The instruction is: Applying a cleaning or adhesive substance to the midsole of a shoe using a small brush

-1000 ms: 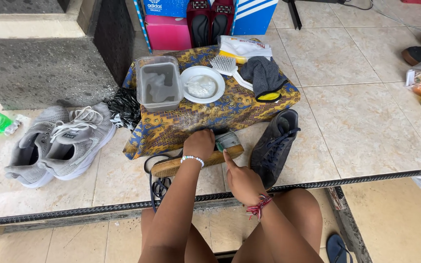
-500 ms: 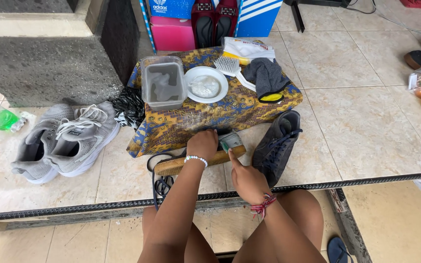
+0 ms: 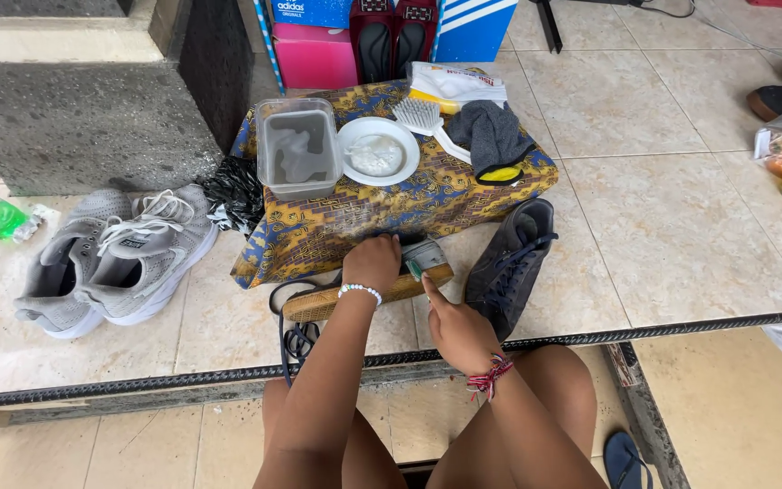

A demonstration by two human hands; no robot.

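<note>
At the near edge of the low patterned cloth (image 3: 382,217), a dark shoe lies on its side on the tiled floor (image 3: 662,217), its tan sole (image 3: 355,299) turned toward the viewer, presumably so the sole edge can be reached. The left hand (image 3: 373,263) rests on top of this shoe, fingers curled over the upper and pressing down, apparently to steady it; the fingertips are hidden behind the hand. The right hand (image 3: 454,330), at about four o'clock from the left, points its index finger (image 3: 429,292) up toward a small greenish object (image 3: 423,258) at the shoe's right end; the other fingers are folded in. Whether the fingertip touches that object cannot be told. The shoe thus lies directly under the left fingers and at about eleven o'clock from the right hand. Its mate, a dark laced shoe (image 3: 510,267), stands just beside it at three o'clock. On the cloth, at twelve o'clock and within reach, sit a clear container of water (image 3: 298,149), a white plate (image 3: 377,151), a white brush (image 3: 423,118) and a grey rag (image 3: 492,136). A grey sneaker pair (image 3: 115,258) waits at nine o'clock.
</note>
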